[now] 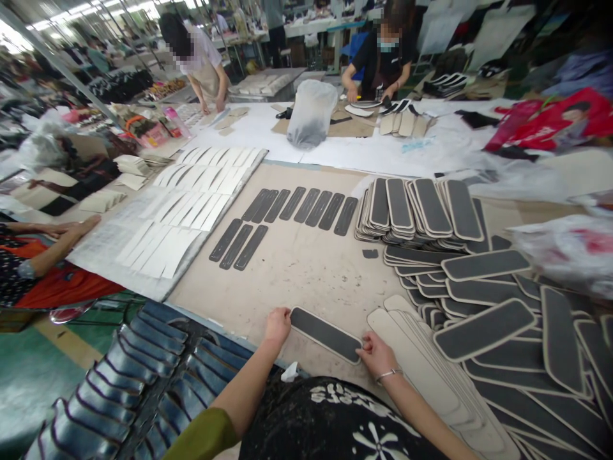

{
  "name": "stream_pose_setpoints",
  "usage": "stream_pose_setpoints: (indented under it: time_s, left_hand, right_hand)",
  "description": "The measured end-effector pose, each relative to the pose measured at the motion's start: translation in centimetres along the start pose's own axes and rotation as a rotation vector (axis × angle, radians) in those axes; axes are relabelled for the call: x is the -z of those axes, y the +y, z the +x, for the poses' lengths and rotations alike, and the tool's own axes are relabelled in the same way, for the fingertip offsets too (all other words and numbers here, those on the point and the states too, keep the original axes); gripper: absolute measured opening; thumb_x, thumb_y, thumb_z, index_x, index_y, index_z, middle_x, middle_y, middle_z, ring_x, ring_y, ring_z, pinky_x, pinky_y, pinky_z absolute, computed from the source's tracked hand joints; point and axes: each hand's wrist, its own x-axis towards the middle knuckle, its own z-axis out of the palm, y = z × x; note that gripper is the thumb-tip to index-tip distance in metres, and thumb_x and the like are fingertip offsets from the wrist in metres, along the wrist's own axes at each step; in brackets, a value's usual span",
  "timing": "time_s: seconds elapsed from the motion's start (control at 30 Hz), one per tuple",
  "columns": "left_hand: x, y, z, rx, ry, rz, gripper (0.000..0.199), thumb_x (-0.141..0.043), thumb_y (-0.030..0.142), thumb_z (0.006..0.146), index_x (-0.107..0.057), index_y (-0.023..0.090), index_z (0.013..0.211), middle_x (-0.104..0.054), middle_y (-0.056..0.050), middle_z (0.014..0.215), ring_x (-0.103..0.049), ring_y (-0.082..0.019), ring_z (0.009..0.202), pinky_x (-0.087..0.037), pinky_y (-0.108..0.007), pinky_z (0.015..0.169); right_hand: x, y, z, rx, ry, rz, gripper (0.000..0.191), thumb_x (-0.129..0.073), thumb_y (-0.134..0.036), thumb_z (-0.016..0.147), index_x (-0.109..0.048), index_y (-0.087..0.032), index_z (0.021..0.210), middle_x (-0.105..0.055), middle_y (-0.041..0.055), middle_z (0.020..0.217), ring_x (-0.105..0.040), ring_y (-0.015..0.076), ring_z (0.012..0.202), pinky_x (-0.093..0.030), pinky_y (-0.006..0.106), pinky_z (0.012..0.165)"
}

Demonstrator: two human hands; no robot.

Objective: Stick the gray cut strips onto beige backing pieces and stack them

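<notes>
A long dark grey panel with a thin beige edge (326, 335) lies between my hands near the table's front edge. My left hand (278, 324) pinches its left end, and my right hand (376, 352), with a bracelet at the wrist, pinches its right end. Just right of my right hand are fanned beige pieces (416, 358). Further right, many grey panels with beige borders (483, 331) lie in a loose pile, with neater stacks (431, 207) behind them. Small dark strips (313, 206) lie in two rows beyond my hands.
White strips (191, 198) cover a board at the left, beside a person's arms (62, 246). Dark curved pieces (115, 377) hang or lie below left. A plastic bag (311, 112) and two people stand across the table.
</notes>
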Motion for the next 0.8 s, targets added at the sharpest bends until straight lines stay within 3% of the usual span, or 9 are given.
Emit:
stream_pose_setpoints:
  time_s: [0.13, 0.3, 0.37, 0.47, 0.67, 0.8]
  left_hand:
    - [0.0, 1.3, -3.0, -0.138, 0.083, -0.020, 0.034, -0.036, 0.023, 0.086, -0.052, 0.016, 0.116, -0.054, -0.009, 0.118, -0.048, -0.017, 0.112, -0.036, -0.029, 0.096]
    - [-2.0, 6.0, -5.3, -0.835, -0.013, -0.001, 0.055, -0.042, 0.042, 0.084, -0.034, 0.016, 0.132, -0.028, -0.011, 0.143, -0.019, -0.027, 0.132, -0.016, -0.043, 0.108]
    - [-2.7, 7.0, -5.1, -0.954, -0.073, 0.036, 0.059, -0.036, 0.047, 0.086, -0.029, 0.014, 0.135, -0.025, -0.012, 0.144, -0.016, -0.026, 0.133, -0.014, -0.042, 0.108]
    - [-2.9, 6.1, -4.0, -0.978, -0.109, 0.089, 0.063, -0.029, 0.052, 0.087, -0.027, 0.013, 0.136, -0.025, -0.012, 0.144, -0.014, -0.023, 0.134, -0.011, -0.040, 0.109]
    - [-1.7, 0.2, -0.6, -0.818, -0.097, 0.209, 0.061, -0.028, 0.051, 0.088, -0.024, 0.016, 0.137, -0.021, -0.011, 0.145, -0.013, -0.023, 0.134, -0.009, -0.040, 0.108]
    - [-2.0, -1.2, 0.3, -0.806, -0.064, 0.246, 0.062, -0.030, 0.051, 0.087, -0.020, 0.018, 0.139, -0.016, -0.010, 0.147, -0.010, -0.023, 0.135, -0.009, -0.042, 0.108]
  right_hand:
    - [-0.1, 0.2, 0.0, 0.014, -0.007, -0.018, 0.020, -0.059, -0.025, 0.063, -0.049, -0.023, 0.080, -0.055, -0.0058, 0.061, -0.055, 0.0125, 0.057, -0.040, 0.023, 0.058]
    - [-0.3, 0.6, 0.2, 0.047, -0.028, -0.045, 0.019, -0.057, -0.025, 0.065, -0.047, -0.023, 0.081, -0.055, -0.0046, 0.063, -0.056, 0.0134, 0.057, -0.041, 0.024, 0.058]
    - [-0.4, 0.6, 0.2, 0.057, -0.029, -0.058, 0.018, -0.057, -0.024, 0.066, -0.047, -0.023, 0.081, -0.055, -0.0044, 0.062, -0.056, 0.0134, 0.056, -0.041, 0.024, 0.057]
    - [-0.4, 0.5, 0.1, 0.067, -0.021, -0.070, 0.018, -0.056, -0.024, 0.066, -0.048, -0.022, 0.082, -0.056, -0.0041, 0.063, -0.056, 0.0133, 0.056, -0.041, 0.024, 0.057]
    - [-0.4, 0.2, -0.2, 0.088, 0.015, -0.082, 0.018, -0.054, -0.025, 0.068, -0.050, -0.021, 0.084, -0.056, -0.0033, 0.064, -0.056, 0.0134, 0.056, -0.043, 0.025, 0.057]
    - [0.0, -0.4, -0.9, 0.136, 0.041, -0.109, 0.018, -0.050, -0.024, 0.073, -0.053, -0.019, 0.090, -0.059, 0.0017, 0.073, -0.058, 0.0167, 0.067, -0.046, 0.030, 0.065]
